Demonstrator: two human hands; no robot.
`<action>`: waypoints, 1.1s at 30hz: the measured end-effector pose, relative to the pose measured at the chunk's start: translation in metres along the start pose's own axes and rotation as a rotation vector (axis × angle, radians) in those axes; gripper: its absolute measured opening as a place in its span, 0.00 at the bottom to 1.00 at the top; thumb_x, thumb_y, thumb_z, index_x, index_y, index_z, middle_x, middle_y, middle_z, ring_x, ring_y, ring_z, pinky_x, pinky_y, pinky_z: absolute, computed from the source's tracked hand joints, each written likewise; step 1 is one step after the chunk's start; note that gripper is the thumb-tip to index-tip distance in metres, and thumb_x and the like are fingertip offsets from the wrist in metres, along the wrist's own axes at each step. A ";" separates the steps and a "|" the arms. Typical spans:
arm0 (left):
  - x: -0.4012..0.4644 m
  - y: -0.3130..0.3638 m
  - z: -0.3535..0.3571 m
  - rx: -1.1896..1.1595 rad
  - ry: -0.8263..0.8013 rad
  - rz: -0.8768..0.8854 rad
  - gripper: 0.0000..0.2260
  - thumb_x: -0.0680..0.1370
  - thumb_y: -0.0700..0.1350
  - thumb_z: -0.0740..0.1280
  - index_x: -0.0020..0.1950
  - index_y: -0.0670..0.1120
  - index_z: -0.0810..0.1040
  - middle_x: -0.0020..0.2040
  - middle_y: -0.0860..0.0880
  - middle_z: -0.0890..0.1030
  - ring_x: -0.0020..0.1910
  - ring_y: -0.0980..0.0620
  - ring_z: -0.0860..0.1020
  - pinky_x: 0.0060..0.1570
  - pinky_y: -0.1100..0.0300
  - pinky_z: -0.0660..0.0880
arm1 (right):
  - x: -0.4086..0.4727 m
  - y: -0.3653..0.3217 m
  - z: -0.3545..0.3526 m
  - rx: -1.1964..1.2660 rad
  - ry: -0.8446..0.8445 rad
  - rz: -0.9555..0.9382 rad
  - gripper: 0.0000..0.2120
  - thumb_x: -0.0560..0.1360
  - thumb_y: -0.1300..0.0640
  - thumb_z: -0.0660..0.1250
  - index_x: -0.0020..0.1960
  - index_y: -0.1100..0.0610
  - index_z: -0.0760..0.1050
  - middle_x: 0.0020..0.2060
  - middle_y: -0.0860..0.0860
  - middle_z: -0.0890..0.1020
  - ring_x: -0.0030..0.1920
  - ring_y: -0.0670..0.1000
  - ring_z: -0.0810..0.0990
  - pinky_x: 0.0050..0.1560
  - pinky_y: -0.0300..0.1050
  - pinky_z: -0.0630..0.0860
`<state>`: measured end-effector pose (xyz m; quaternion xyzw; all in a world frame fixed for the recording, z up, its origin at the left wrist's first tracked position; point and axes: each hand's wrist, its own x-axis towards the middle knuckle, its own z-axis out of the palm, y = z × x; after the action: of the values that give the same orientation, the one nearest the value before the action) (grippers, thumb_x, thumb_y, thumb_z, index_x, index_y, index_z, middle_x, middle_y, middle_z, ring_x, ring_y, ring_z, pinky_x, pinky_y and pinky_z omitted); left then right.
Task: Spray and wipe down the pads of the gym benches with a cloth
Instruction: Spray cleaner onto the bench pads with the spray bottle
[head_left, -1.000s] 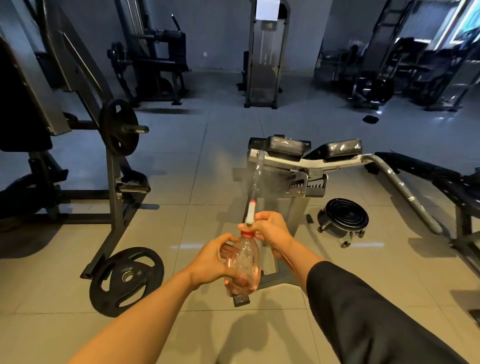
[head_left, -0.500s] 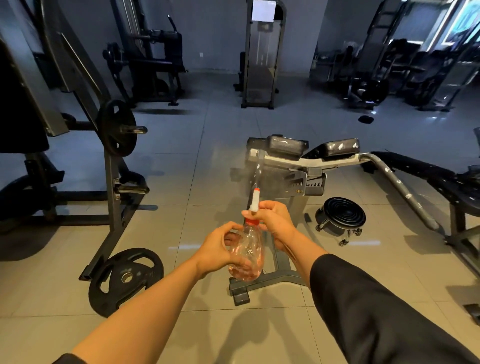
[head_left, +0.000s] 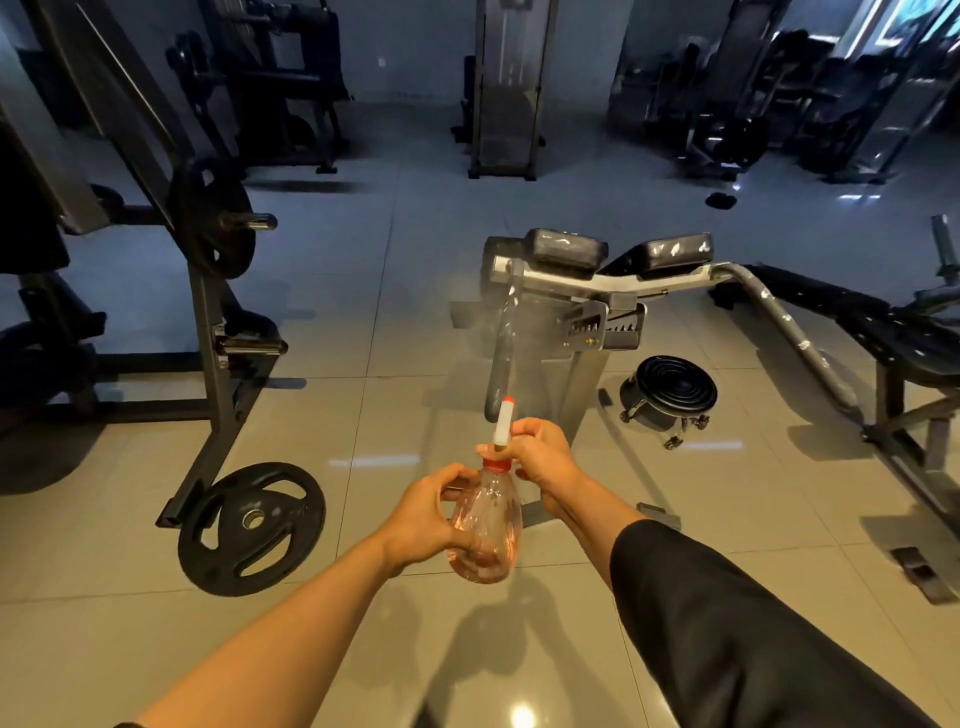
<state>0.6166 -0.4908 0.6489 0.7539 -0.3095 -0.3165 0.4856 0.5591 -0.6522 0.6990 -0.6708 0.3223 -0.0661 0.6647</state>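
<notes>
1. Spray bottle (head_left: 485, 525), clear with pinkish liquid, held in mid-air before the person: left hand (head_left: 426, 519) grips its body, right hand (head_left: 540, 457) curls round the red-collared neck and white nozzle (head_left: 503, 423).
2. Fine mist hangs ahead of the nozzle.
3. Bench pads (head_left: 566, 249) just beyond, on a grey frame (head_left: 576, 332).
4. Weight plate (head_left: 252, 527) leans against a rack at left; round stool (head_left: 675, 389) at right.

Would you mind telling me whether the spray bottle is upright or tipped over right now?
Roughly upright: the spray bottle has its red collar and white nozzle on top, base downward, with the left hand round its body and the right hand at the sprayer.
</notes>
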 end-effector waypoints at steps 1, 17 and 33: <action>-0.005 -0.002 0.005 0.000 0.002 -0.010 0.33 0.57 0.46 0.83 0.61 0.52 0.76 0.57 0.54 0.79 0.58 0.56 0.77 0.59 0.56 0.77 | -0.003 0.005 -0.001 -0.001 -0.017 0.022 0.13 0.66 0.63 0.78 0.44 0.59 0.75 0.39 0.53 0.80 0.42 0.50 0.78 0.41 0.43 0.72; -0.018 0.077 0.086 0.031 0.203 0.030 0.33 0.59 0.47 0.82 0.62 0.50 0.75 0.58 0.53 0.78 0.59 0.55 0.76 0.56 0.57 0.77 | -0.031 -0.024 -0.094 -0.019 -0.195 -0.118 0.13 0.67 0.63 0.77 0.49 0.59 0.77 0.42 0.51 0.81 0.43 0.48 0.78 0.41 0.41 0.69; 0.136 0.130 0.075 0.063 0.246 0.160 0.33 0.60 0.43 0.83 0.61 0.50 0.76 0.57 0.52 0.78 0.57 0.56 0.76 0.56 0.60 0.75 | 0.073 -0.098 -0.159 0.129 -0.134 -0.204 0.22 0.67 0.66 0.76 0.60 0.60 0.76 0.44 0.52 0.81 0.41 0.49 0.82 0.47 0.46 0.79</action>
<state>0.6199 -0.6800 0.7212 0.7747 -0.3165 -0.1724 0.5195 0.5680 -0.8344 0.7827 -0.6589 0.2024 -0.1089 0.7163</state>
